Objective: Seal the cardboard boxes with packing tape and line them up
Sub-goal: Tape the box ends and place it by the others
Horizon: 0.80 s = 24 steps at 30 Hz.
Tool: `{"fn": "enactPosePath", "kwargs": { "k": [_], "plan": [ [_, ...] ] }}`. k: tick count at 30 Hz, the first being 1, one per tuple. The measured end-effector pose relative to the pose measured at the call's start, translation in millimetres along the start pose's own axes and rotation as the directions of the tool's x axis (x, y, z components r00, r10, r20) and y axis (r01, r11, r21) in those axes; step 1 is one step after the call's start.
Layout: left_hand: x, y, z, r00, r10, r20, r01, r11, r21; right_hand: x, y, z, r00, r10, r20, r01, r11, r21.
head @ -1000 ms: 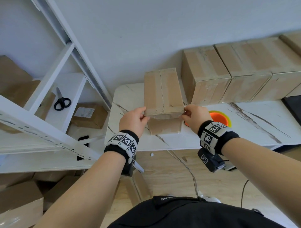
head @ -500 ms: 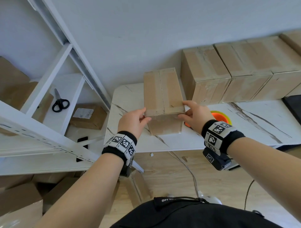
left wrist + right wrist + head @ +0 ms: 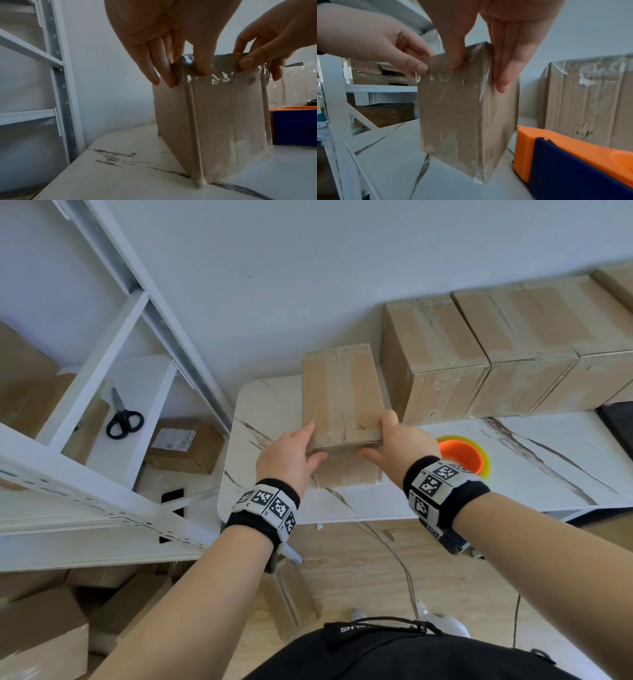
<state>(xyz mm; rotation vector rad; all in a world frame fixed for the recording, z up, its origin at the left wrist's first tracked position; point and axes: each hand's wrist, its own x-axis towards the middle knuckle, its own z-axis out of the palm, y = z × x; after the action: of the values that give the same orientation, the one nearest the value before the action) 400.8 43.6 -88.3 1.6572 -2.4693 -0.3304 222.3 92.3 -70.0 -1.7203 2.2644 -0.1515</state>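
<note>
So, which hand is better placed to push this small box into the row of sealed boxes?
Probably the left hand: it holds the box on the side away from the row, so it can push that way.

The white, dark-veined marble surface (image 3: 534, 467) carries a small cardboard box (image 3: 342, 392) near its left end, standing on its base. Just right of that box lies an orange and blue tape dispenser (image 3: 460, 455), close to its near corner. Behind the dispenser, a row of larger taped boxes (image 3: 496, 354) stands side by side along the wall, the first of them just right of the small box. A dark flat object (image 3: 620, 419) lies at the surface's far right edge.
</note>
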Motion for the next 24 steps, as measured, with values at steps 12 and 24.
{"fn": "enactPosePath", "kwargs": {
  "k": [12,24],
  "plan": [
    [12,-1,3,1.0,-0.01,-0.018,0.01,1.0,-0.024,14,15,0,0.999,-0.046,0.012,0.042,0.973,0.229],
    [31,28,25,0.973,0.229,0.011,-0.228,0.961,0.154,5,76,22,0.97,0.209,0.123,-0.209,0.978,-0.018]
  ]
}}
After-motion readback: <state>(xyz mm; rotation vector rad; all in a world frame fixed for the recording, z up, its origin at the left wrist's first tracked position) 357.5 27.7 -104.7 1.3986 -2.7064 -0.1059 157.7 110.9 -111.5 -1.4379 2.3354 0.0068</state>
